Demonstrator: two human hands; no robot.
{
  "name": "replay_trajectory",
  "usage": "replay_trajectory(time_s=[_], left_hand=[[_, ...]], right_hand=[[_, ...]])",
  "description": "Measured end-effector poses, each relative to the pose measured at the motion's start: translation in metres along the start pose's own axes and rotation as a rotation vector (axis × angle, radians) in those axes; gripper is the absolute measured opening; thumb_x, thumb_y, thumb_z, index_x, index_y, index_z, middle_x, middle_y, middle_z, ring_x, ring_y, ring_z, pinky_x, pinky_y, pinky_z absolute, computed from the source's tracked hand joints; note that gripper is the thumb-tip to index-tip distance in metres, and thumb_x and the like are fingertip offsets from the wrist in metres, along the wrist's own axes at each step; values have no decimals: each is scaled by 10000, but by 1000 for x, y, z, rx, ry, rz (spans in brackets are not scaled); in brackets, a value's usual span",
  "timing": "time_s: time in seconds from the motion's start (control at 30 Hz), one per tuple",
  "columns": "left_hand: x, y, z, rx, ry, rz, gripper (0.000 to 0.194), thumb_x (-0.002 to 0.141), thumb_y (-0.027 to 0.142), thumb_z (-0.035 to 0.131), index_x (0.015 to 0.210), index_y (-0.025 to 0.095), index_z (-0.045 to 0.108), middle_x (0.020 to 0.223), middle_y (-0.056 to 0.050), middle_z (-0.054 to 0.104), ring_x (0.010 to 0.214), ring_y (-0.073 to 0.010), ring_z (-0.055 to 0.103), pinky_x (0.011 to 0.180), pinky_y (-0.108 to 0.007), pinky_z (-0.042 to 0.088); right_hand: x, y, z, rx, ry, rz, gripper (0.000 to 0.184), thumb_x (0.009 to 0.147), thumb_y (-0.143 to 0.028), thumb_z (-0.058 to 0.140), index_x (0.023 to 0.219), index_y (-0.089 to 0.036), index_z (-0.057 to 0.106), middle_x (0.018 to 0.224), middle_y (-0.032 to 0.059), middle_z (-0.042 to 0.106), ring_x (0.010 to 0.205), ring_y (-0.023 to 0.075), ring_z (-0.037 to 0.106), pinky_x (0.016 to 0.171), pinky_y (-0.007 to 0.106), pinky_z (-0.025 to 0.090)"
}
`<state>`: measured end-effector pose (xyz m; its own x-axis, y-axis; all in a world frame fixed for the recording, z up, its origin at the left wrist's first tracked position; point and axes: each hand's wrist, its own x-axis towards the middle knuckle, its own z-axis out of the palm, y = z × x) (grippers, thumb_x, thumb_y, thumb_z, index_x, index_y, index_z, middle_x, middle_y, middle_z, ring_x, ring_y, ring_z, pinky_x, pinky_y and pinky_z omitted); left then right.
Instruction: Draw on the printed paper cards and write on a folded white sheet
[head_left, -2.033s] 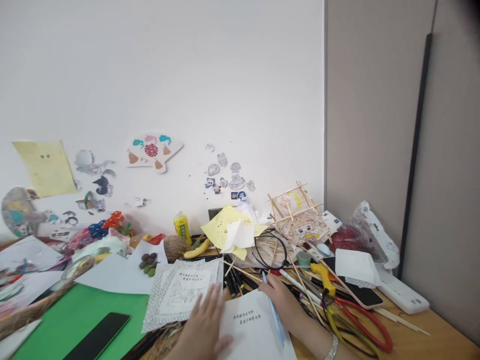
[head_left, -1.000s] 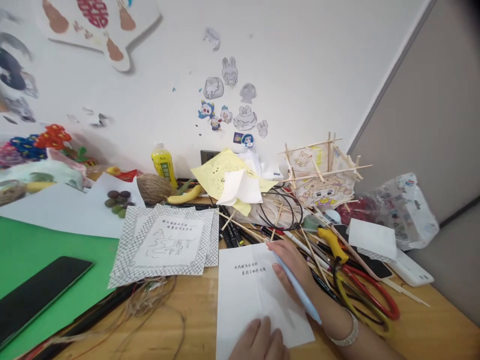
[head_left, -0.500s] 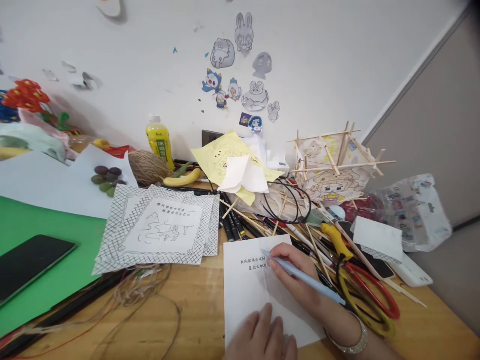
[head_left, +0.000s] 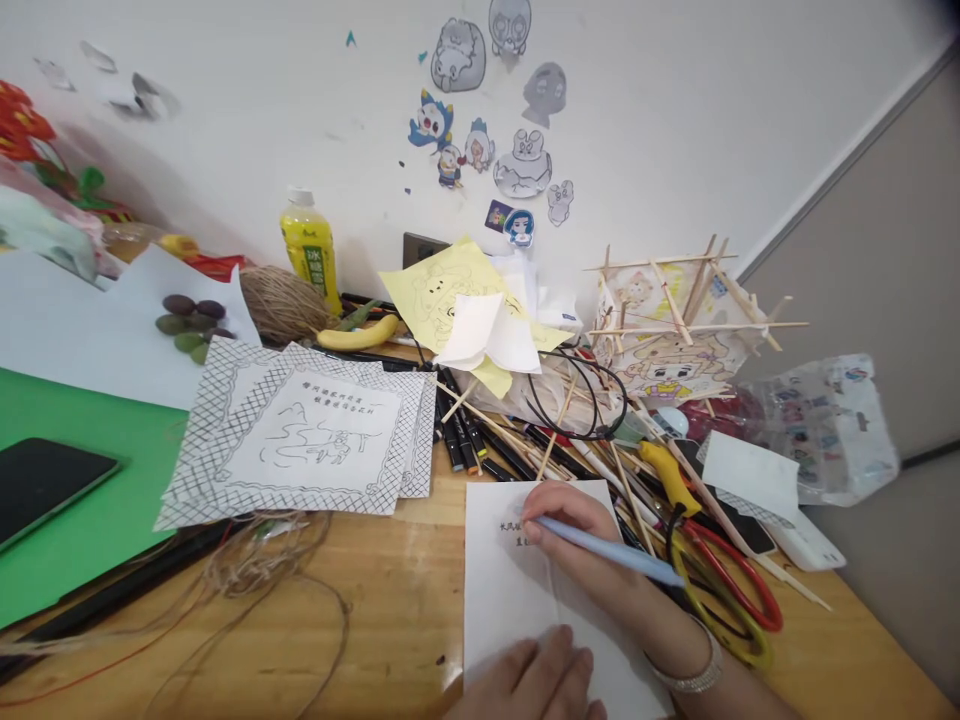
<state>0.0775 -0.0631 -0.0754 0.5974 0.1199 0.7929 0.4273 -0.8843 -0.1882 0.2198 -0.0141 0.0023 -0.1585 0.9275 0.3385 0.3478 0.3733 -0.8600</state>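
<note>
A white sheet of paper [head_left: 499, 610] with two short lines of handwritten characters near its top lies on the wooden table. My right hand [head_left: 592, 545] grips a light blue pen [head_left: 615, 553] over the upper part of the sheet, and its fingers cover some of the writing and the pen's tip. Lower down, my left hand [head_left: 536, 680] lies on the sheet with fingers outstretched, partly cut off by the frame's bottom edge. Left of the sheet lie drawings [head_left: 322, 440] with crosshatched borders, overlapping each other.
Markers [head_left: 459, 430] and wooden sticks crowd the table behind the sheet. Yellow-and-red-handled scissors [head_left: 739, 580] lie close to my right forearm. Farther back stand a yellow drink bottle [head_left: 309, 250] and a stick-framed paper lantern [head_left: 675, 330]. Tangled twine [head_left: 259, 560] and a phone [head_left: 52, 485] are at left.
The camera view has shifted, so the sheet appears farther right. My right hand, still gripping the pen, now covers more of the written lines. My left hand stays on the paper.
</note>
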Motion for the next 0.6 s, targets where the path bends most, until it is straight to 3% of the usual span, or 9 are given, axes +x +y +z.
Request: replay_trajectory(time_s=[0.2,0.37,0.6], left_hand=[[-8,1,2,42,-157,-25,116,920,233,499,962,199,602,1071,-22,694,973,-212,644,866,-326,431],[-6,3,-3,49,-146,-122,141,920,240,482,995,199,595,1061,-56,689,989,-239,633,881,-355,413],[4,-1,-14,74,-149,-149,128,915,238,478,950,182,587,990,-77,706,949,-269,649,908,-397,371]], right_hand=[[-4,13,6,9,-54,146,232,779,-356,652,644,-201,544,586,-22,560,491,112,490,458,220,416],[-2,15,11,-191,-140,19,422,844,-344,519,492,-212,328,471,-51,389,455,100,376,454,224,315],[-2,16,10,-415,-216,-28,396,849,-294,429,505,-216,249,462,-58,298,450,100,312,459,245,239]])
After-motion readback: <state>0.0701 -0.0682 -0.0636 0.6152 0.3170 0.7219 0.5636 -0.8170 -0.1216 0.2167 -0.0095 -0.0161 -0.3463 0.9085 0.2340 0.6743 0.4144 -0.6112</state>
